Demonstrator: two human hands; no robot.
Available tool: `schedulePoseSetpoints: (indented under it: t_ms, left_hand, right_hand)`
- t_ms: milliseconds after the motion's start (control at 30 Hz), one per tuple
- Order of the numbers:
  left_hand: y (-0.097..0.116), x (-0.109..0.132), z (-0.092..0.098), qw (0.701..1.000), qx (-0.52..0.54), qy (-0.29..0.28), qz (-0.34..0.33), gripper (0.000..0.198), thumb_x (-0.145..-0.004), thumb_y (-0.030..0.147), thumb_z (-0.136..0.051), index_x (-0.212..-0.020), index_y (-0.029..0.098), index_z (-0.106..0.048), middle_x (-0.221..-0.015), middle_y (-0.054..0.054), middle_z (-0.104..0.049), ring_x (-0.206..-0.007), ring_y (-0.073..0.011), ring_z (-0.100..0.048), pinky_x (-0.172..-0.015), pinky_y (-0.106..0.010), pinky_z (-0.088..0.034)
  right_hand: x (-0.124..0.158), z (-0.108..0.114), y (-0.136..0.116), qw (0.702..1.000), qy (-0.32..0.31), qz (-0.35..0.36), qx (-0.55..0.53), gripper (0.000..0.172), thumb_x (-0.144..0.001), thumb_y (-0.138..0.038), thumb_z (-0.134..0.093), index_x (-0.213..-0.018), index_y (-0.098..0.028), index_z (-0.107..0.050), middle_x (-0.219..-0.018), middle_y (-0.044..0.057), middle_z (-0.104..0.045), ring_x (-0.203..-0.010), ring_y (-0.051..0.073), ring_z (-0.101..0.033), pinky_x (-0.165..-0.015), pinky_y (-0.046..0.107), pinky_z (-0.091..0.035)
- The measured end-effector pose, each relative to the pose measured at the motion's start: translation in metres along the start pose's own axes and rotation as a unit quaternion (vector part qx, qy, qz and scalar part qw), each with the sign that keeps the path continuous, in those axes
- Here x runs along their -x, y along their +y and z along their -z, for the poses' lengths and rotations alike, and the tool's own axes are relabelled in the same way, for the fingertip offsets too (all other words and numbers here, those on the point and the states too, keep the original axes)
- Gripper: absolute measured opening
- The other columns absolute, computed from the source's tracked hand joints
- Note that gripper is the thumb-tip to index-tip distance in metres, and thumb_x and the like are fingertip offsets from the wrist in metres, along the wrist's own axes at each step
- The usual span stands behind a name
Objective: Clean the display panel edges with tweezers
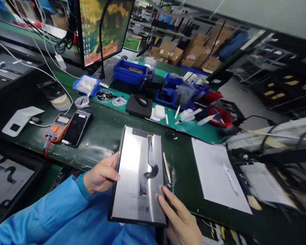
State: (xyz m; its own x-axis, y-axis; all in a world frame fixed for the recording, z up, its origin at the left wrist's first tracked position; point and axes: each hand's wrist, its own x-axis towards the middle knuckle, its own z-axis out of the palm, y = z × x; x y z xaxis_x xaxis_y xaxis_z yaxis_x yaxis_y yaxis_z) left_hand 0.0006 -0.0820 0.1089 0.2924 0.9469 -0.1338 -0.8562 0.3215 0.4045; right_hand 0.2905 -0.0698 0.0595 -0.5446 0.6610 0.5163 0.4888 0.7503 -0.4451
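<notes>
Head view: gripping panel [132, 177] at left edge with left hand [100, 175], pinching its lower right corner with right hand [182, 219]; showing flex cable [150, 170] loose on back, leaving multimeter [57, 127] beyond left hand untouched.

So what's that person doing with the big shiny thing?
A person in a blue coat is holding a flat, shiny panel above a green workbench. The left hand grips its left edge, and the right hand holds the bottom right corner. A black ribbon cable runs down its silver side, which faces up. On the bench lie an orange meter, a dark phone and a white sheet.
</notes>
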Motion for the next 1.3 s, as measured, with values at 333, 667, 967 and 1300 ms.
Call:
schedulePoseSetpoints:
  t_ms: [333,667,967,1300]
  left_hand:
    - [-0.004,-0.001,0.003,0.994,-0.072,0.079,0.018,0.055,-0.049,0.001,-0.065,-0.101,0.015,-0.066,-0.086,-0.002,-0.072,-0.082,-0.0199,-0.072,-0.075,-0.026,-0.057]
    - [-0.003,-0.006,0.001,0.995,-0.078,0.055,0.033,0.065,-0.051,0.000,-0.061,-0.114,0.016,-0.064,-0.083,-0.001,-0.072,-0.075,-0.0173,-0.070,-0.067,-0.022,-0.052]
    - [-0.003,-0.013,0.000,0.990,-0.114,0.054,0.062,0.061,-0.050,-0.001,-0.059,-0.108,0.016,-0.065,-0.088,0.001,-0.071,-0.085,-0.0158,-0.069,-0.077,-0.023,-0.053]
    - [0.005,-0.012,-0.002,0.976,-0.207,0.000,0.074,0.045,-0.084,0.017,-0.068,-0.128,0.016,-0.061,-0.120,-0.009,-0.069,-0.112,-0.0222,-0.066,-0.098,-0.033,-0.051]
  right_hand:
    - [-0.009,0.001,-0.017,0.999,0.025,-0.011,0.026,0.059,-0.085,-0.001,-0.056,-0.135,-0.031,-0.065,-0.129,0.005,-0.071,-0.101,0.022,-0.076,-0.087,0.030,-0.065]
    - [-0.010,-0.004,-0.012,0.942,0.130,-0.273,-0.144,0.036,-0.090,-0.018,-0.066,-0.126,-0.023,-0.071,-0.129,0.011,-0.071,-0.110,0.026,-0.073,-0.096,0.040,-0.061]
    - [-0.049,-0.005,-0.020,0.697,0.070,-0.493,-0.516,0.052,-0.082,-0.052,-0.077,-0.126,-0.024,-0.070,-0.118,0.014,-0.076,-0.097,0.024,-0.074,-0.079,0.032,-0.061]
    - [-0.060,-0.021,-0.026,0.647,0.084,-0.513,-0.557,0.041,-0.077,-0.036,-0.084,-0.115,-0.026,-0.071,-0.104,0.006,-0.078,-0.084,0.019,-0.074,-0.076,0.029,-0.060]
